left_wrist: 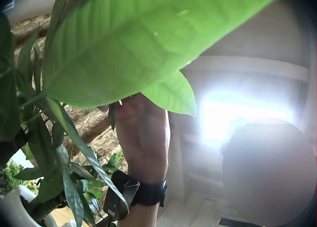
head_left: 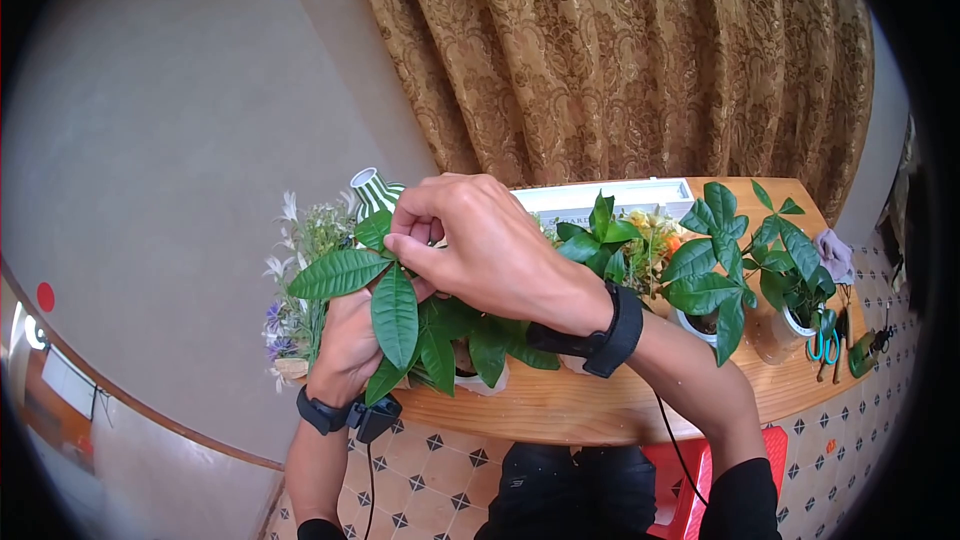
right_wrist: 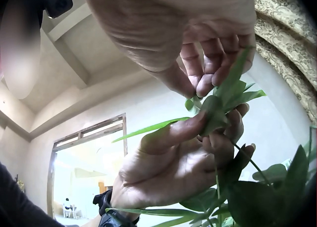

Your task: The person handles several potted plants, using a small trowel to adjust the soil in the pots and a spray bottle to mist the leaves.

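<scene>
A potted plant with broad green leaves (head_left: 395,315) stands at the table's left end. My left hand (head_left: 352,335) is under its top leaves; in the right wrist view that hand (right_wrist: 173,162) holds a leaf cluster (right_wrist: 215,113) between thumb and fingers. Over it, my right hand (head_left: 490,245) pinches the cluster's tip with thumb and forefinger, its other fingers curled, as the right wrist view of this hand (right_wrist: 198,43) shows. A large leaf (left_wrist: 133,48) covers most of the fingers in the left wrist view, where the right palm (left_wrist: 143,133) shows behind it.
More potted plants (head_left: 715,290) stand to the right on the wooden table (head_left: 560,415), with a white planter box (head_left: 660,195) behind. Flowers (head_left: 295,285) and a striped vase (head_left: 375,195) are at the left. Blue scissors (head_left: 823,345) lie at the right edge.
</scene>
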A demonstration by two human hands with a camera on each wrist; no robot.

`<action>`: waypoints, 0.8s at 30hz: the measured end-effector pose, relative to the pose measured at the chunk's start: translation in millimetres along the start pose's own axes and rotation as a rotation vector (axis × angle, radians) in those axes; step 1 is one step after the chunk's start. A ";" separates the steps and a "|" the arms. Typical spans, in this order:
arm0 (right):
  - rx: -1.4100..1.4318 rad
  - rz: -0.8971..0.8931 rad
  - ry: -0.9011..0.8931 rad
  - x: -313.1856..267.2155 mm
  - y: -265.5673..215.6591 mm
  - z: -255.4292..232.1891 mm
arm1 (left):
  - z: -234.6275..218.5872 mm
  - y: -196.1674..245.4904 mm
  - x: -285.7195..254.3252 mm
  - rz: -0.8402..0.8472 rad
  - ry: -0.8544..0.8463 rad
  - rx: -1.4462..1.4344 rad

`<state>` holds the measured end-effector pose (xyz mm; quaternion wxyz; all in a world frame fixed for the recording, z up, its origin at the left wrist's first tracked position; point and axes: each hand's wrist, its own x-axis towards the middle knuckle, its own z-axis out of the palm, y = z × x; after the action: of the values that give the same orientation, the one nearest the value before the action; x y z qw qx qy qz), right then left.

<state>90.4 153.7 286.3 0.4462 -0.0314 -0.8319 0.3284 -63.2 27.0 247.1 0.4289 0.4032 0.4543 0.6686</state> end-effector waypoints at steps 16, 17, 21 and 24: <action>-0.082 -0.175 0.002 -18.9 7.0 -11.8 | 1.2 15.1 -8.3 0.052 -0.055 0.451; -0.082 -0.174 0.002 -20.5 7.6 -11.6 | -0.4 16.2 -9.5 0.052 -0.056 0.451; -0.110 -0.186 -0.014 -23.5 7.8 -10.0 | 2.1 17.9 -15.4 0.056 -0.057 0.600; -0.103 -0.183 -0.033 -24.0 7.1 -7.3 | 1.8 14.3 -16.5 0.088 -0.026 0.611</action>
<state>108.7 154.7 267.7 0.4583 0.0273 -0.8544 0.2434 -59.4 8.8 258.8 0.2641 0.5412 0.6109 0.5139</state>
